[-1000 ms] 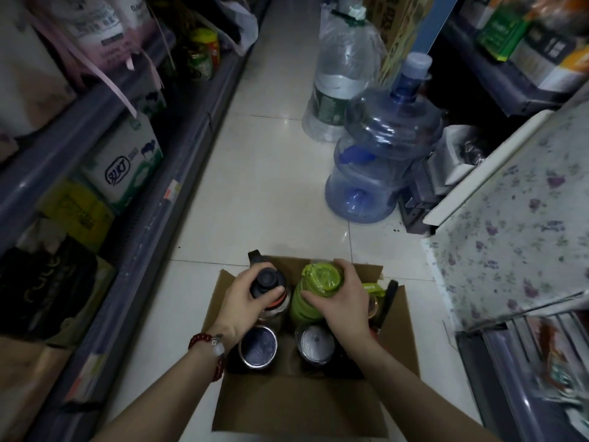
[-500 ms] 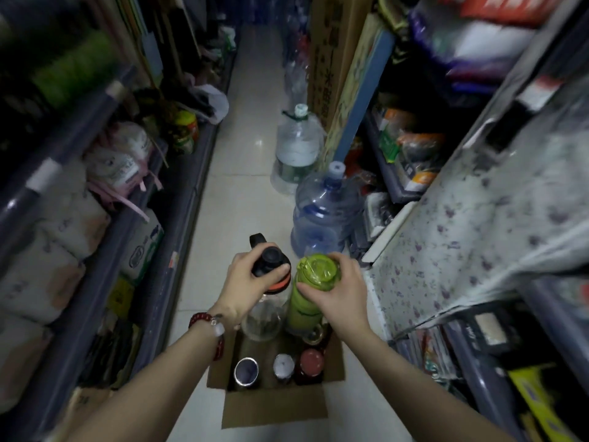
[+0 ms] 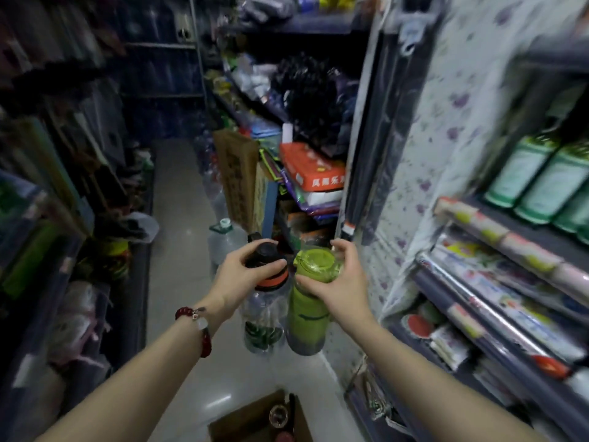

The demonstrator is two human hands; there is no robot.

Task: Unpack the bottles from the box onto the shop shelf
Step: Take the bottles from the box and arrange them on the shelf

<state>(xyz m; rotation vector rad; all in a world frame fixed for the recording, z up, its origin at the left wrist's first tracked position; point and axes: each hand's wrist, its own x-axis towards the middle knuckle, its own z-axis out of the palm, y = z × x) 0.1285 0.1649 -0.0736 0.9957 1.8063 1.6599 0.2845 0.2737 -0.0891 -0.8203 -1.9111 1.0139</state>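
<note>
My left hand [image 3: 237,277] grips the black cap of a clear bottle [image 3: 264,317] with an orange ring. Beside it, my right hand [image 3: 338,287] holds the lid of a green bottle [image 3: 307,314]. Both bottles hang upright at chest height over the aisle floor, close together. The cardboard box [image 3: 251,419] lies on the floor at the bottom edge, with at least one more bottle top [image 3: 278,413] showing inside. The shop shelf [image 3: 497,301] on my right carries rolls and green bottles.
Shelving lines both sides of a narrow tiled aisle. A large water jug [image 3: 223,240] and an upright cardboard carton [image 3: 237,177] stand ahead on the right side. A floral-patterned panel [image 3: 424,161] hangs at the near end of the right shelf.
Both hands have lifted the two bottles out of the box and raised them high. The view has tilted upward, so the box has slid to the bottom edge.
</note>
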